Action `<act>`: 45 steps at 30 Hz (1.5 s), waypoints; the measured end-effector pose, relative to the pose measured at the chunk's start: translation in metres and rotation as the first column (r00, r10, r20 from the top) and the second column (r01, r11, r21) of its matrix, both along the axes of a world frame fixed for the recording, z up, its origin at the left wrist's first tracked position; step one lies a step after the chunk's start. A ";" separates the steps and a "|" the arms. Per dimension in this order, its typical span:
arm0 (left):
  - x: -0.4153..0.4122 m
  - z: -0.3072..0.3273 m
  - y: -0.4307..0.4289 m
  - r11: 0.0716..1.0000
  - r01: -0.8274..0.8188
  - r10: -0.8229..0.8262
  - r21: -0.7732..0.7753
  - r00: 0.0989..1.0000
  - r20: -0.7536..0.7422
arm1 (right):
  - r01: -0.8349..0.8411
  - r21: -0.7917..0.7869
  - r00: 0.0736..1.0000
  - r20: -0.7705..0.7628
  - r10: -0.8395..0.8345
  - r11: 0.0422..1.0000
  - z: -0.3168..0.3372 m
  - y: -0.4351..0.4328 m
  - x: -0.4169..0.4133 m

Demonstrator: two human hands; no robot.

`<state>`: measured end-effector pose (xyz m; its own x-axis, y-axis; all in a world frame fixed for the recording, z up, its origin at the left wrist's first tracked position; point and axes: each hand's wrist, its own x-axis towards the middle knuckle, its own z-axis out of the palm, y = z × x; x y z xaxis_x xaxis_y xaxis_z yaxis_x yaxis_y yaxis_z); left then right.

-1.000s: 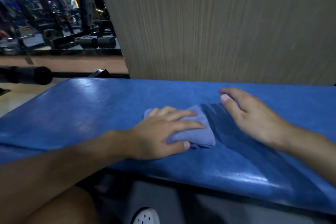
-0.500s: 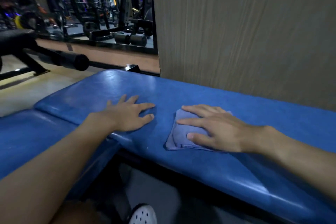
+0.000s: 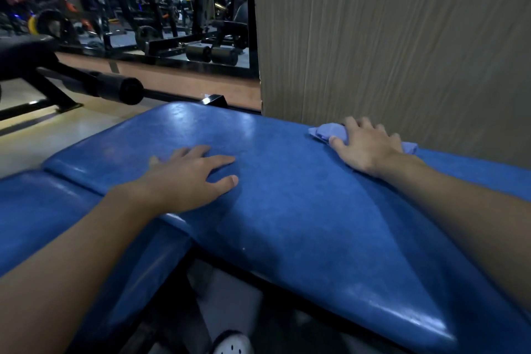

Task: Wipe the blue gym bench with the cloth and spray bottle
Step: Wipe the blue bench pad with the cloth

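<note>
The left hand lies flat at centre-left, fingers spread wide on the blue bench surface. Up in the upper right, the right hand curls over the bunched cloth, thumb against it. The cloth sits at the surface's far edge, beside the wood-grain panel.

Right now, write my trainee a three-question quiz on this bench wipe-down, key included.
1. True or false: the left hand grips the cloth.
2. Where on the blue bench is the cloth? A) near edge B) far edge, by the wall panel C) middle of the pad
3. Which task item is out of view?
Key: 1 false, the right hand covers it, while the left hand lies flat on the pad; 2 B; 3 the spray bottle.
</note>
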<state>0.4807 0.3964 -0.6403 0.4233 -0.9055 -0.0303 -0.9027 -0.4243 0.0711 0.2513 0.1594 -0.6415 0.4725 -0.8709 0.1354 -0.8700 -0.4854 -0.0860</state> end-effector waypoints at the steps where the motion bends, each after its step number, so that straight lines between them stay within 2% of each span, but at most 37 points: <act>1: 0.007 0.000 0.001 1.000 -0.025 0.025 -0.015 1.000 -0.015 | -0.043 -0.009 0.999 0.015 0.044 0.999 -0.002 0.006 0.003; 4: 0.022 0.000 0.001 0.999 -0.033 0.031 -0.039 0.998 -0.064 | -0.309 -0.056 0.944 0.103 0.313 0.949 -0.003 0.046 0.005; 6: 0.029 0.001 0.003 0.997 -0.039 0.033 -0.069 0.996 -0.085 | -0.493 -0.068 0.853 0.156 0.497 0.867 -0.003 0.092 0.008; 8: 0.036 0.002 0.008 0.992 -0.070 0.060 -0.105 0.993 -0.097 | -0.656 -0.077 0.740 0.132 0.660 0.751 -0.003 0.141 0.011; 10: 0.043 0.001 0.014 0.991 -0.098 0.088 -0.090 0.990 -0.111 | -0.757 -0.077 0.643 0.085 0.761 0.649 -0.004 0.171 0.012; 12: 0.046 -0.002 0.018 0.993 -0.097 0.088 -0.068 0.988 -0.125 | -0.787 -0.082 0.609 0.052 0.791 0.612 -0.004 0.173 0.011; 16: 0.038 0.004 0.020 0.991 -0.136 0.135 -0.006 0.988 -0.078 | -0.652 -0.065 0.752 0.071 0.656 0.755 -0.001 0.115 0.011; 18: 0.038 0.005 0.016 0.991 -0.135 0.135 0.004 0.988 -0.068 | -0.468 -0.099 0.878 0.063 0.474 0.878 -0.001 0.064 0.008; 20: 0.040 0.005 0.011 0.994 -0.105 0.104 -0.007 0.990 -0.096 | -0.205 -0.074 0.977 0.043 0.209 0.976 -0.003 0.016 0.004; 21: 0.042 0.005 0.009 0.996 -0.092 0.090 -0.015 0.990 -0.111 | -0.107 -0.046 0.993 0.048 0.109 0.993 -0.004 -0.002 0.004; 23: 0.045 0.002 0.008 0.996 -0.089 0.087 -0.011 0.991 -0.104 | -0.010 -0.027 0.998 0.058 0.011 1.000 -0.004 -0.019 0.016; 25: 0.044 0.001 0.010 0.994 -0.112 0.113 0.010 0.991 -0.067 | -0.046 -0.034 0.997 0.056 0.048 0.998 -0.005 -0.009 0.036; 28: 0.043 0.004 0.013 0.992 -0.122 0.122 -0.002 0.990 -0.065 | -0.311 -0.083 0.944 0.091 0.318 0.947 -0.009 0.041 0.064; 32: 0.063 0.014 0.022 0.977 -0.152 0.111 -0.151 0.962 -0.248 | -0.631 -0.222 0.751 0.066 0.657 0.743 -0.019 0.154 0.080; 35: 0.084 0.009 0.033 0.963 -0.235 0.208 -0.136 0.960 -0.186 | -0.746 -0.234 0.623 0.086 0.778 0.623 -0.018 0.195 0.074; 37: 0.091 -0.002 0.040 0.963 -0.238 0.213 -0.126 0.960 -0.184 | -0.792 -0.180 0.584 0.053 0.810 0.583 -0.013 0.181 0.074; 39: 0.089 -0.008 0.044 0.959 -0.246 0.223 -0.141 0.961 -0.162 | -0.782 -0.090 0.616 0.040 0.787 0.616 -0.008 0.152 0.078; 41: 0.084 -0.008 0.045 0.960 -0.251 0.240 -0.128 0.966 -0.093 | -0.687 -0.086 0.720 0.056 0.692 0.722 -0.007 0.111 0.083; 45: 0.078 -0.003 0.041 0.970 -0.228 0.227 -0.082 0.974 -0.017 | -0.302 -0.072 0.951 0.038 0.305 0.951 -0.005 0.021 0.079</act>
